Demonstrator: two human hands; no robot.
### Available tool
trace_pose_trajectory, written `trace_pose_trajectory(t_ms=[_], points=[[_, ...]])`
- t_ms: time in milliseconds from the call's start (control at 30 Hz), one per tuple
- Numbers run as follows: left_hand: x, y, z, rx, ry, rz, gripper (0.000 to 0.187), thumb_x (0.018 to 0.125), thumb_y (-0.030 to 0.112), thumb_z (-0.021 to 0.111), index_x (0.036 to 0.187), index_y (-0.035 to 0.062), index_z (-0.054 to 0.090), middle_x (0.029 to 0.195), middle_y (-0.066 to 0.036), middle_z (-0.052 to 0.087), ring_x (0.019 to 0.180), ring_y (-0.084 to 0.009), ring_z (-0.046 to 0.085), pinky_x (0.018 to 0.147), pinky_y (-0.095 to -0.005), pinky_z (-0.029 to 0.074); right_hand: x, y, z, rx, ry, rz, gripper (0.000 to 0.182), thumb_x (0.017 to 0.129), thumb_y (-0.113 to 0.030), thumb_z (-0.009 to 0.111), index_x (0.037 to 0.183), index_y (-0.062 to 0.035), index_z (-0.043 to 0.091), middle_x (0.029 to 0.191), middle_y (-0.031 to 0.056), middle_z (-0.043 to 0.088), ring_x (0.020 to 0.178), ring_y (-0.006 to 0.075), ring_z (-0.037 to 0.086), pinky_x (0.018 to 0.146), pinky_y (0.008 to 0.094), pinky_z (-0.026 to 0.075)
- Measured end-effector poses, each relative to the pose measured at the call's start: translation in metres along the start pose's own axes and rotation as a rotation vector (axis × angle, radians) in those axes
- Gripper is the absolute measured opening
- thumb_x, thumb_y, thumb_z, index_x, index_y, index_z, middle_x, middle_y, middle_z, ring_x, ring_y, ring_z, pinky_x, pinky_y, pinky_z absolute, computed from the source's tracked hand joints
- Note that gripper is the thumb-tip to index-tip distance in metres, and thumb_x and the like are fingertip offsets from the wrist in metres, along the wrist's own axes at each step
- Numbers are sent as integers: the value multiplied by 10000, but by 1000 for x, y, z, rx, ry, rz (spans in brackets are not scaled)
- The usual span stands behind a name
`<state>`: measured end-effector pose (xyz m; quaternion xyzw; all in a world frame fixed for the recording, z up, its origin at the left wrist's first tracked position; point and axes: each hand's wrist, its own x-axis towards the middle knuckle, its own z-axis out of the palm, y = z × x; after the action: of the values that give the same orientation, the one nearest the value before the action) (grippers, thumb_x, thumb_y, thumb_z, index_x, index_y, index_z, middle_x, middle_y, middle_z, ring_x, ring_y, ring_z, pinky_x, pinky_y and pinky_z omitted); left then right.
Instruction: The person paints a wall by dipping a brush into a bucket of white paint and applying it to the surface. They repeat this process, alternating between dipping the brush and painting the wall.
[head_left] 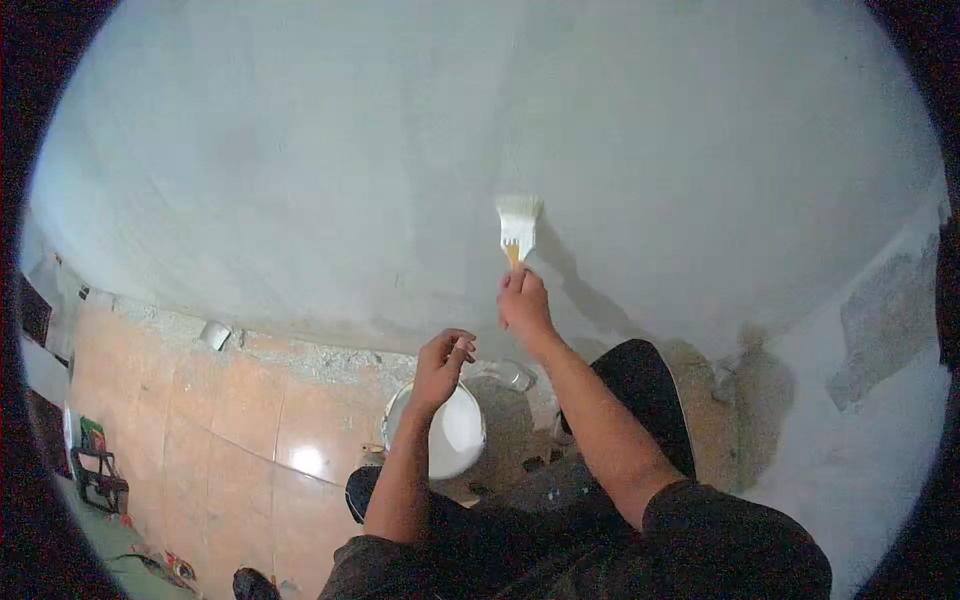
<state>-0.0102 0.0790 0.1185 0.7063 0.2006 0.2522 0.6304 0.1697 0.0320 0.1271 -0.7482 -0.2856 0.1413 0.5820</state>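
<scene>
My right hand is closed around the yellow handle of a wide paintbrush. White paint coats the brush, and its bristles are against the pale grey wall. My left hand is held above a round bucket of white paint, with its fingers loosely curved and apart. Nothing shows in that hand. My left forearm covers part of the bucket.
Rubble and dust lie along the foot of the wall, with a grey piece at the left. Orange floor tiles spread below. A black-framed object stands far left. A rough grey patch marks the right wall.
</scene>
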Motion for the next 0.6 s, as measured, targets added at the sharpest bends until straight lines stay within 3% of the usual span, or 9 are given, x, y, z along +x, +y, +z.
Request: trace_pose_trajectory(t_ms=[167,267,367,467,500,567,600], points=[[-3,7,1,-19,-44,39,306,918,276,468,990,-3,574,806,-60,591,728,-134,576,612,-260,435,-36,-17,-9,155,-251,336,395,971,-333,258,837,-13,448,497,84,470,350,200,482,357,332,423],[-8,3,6,-61,-80,72,289,913,264,473,988,5,578,807,-49,589,729,-132,573,618,-256,433,-41,-85,-31,234,-303,364,398,961,-339,288,861,5,463,514,89,501,363,218,504,364,340,426],[-10,7,10,-102,-119,47,263,908,239,483,995,10,580,810,-49,592,741,-128,570,640,-264,437,-17,-172,-55,303,-288,434,326,930,-321,387,830,-29,494,522,51,488,386,153,439,392,284,383],[-6,-4,13,-124,-142,35,235,903,212,497,1000,15,580,810,-59,593,752,-132,567,673,-277,446,9,-253,-81,365,-258,300,238,921,-233,402,785,-58,490,542,6,446,406,103,386,390,257,297],[-7,-2,13,-103,-150,34,238,903,217,502,1000,14,580,809,-63,593,750,-134,566,681,-278,448,20,-266,-87,448,-343,241,234,926,-217,389,778,-68,491,531,6,444,405,86,364,387,248,282],[-7,-5,13,-52,-148,5,249,906,227,508,1006,10,577,803,-73,592,744,-138,564,693,-281,454,17,-299,-94,364,-336,42,266,939,-243,349,804,-59,485,512,11,442,396,82,353,382,241,276],[-7,-6,12,-55,-149,4,249,906,227,508,1006,10,577,803,-73,592,744,-138,564,693,-281,454,10,-310,-95,362,-335,44,266,939,-243,349,804,-59,485,512,11,442,396,82,353,382,241,276]])
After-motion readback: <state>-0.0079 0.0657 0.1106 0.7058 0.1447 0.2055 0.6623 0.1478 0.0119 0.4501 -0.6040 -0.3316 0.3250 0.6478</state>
